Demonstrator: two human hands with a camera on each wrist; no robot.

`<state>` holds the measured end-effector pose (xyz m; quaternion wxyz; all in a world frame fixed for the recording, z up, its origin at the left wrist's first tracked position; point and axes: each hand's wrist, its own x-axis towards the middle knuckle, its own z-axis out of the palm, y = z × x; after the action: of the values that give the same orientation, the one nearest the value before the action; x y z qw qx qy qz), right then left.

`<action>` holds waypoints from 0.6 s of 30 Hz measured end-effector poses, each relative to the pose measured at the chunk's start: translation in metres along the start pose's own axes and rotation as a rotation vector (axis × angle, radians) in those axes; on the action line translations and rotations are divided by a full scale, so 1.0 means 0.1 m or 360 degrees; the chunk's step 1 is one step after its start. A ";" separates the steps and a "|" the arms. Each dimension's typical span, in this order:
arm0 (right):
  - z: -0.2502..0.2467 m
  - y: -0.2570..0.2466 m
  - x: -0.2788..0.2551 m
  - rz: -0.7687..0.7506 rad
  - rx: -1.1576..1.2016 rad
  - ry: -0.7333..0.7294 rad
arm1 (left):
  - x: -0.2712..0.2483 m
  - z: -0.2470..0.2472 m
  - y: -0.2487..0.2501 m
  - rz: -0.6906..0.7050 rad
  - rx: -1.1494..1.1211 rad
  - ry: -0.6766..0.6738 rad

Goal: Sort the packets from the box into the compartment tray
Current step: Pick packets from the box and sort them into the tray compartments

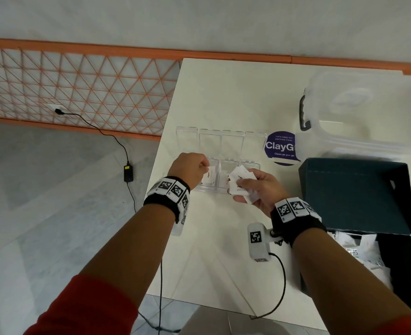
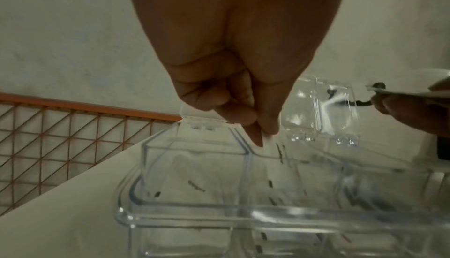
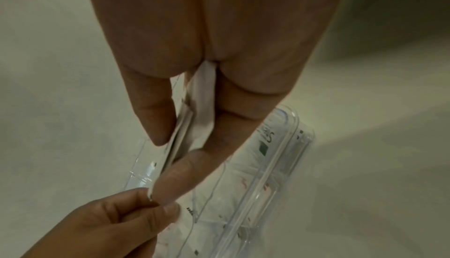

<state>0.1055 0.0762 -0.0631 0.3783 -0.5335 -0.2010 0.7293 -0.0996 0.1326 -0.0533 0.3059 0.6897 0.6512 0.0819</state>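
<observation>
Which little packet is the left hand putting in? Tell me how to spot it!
Find the clear compartment tray in the middle of the white table. At its near-left corner, the left hand pinches one white packet over a compartment. Unlike the bunch of packets held in the right hand, it is single.

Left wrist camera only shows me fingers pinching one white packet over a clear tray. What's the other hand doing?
Observer: The right hand holds a small stack of white packets at the right end of the tray.
Operator: Where do they come from?
Observer: A dark box stands open to the right, with more packets lying inside.
Operator: Anything else on the table?
Observer: A round purple sticker reading ClayGo, just beyond the tray.
</observation>
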 end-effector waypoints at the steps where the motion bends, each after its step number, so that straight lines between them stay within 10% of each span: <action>1: 0.01 0.00 0.01 0.0000 -0.0008 0.0005 | 0.02 0.01 0.01 0.0005 0.0047 -0.0029; 10: 0.03 -0.05 0.14 0.0003 -0.0031 0.0008 | 0.10 0.06 0.05 0.0088 0.0340 -0.0204; 18: 0.13 -0.09 0.19 -0.0026 -0.0099 -0.0012 | -0.02 -0.07 0.04 0.0249 -0.0211 0.0178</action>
<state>0.0934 0.0978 -0.0645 0.3669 -0.5405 -0.2294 0.7216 -0.1000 0.1331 -0.0454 0.3067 0.7109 0.6047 0.1868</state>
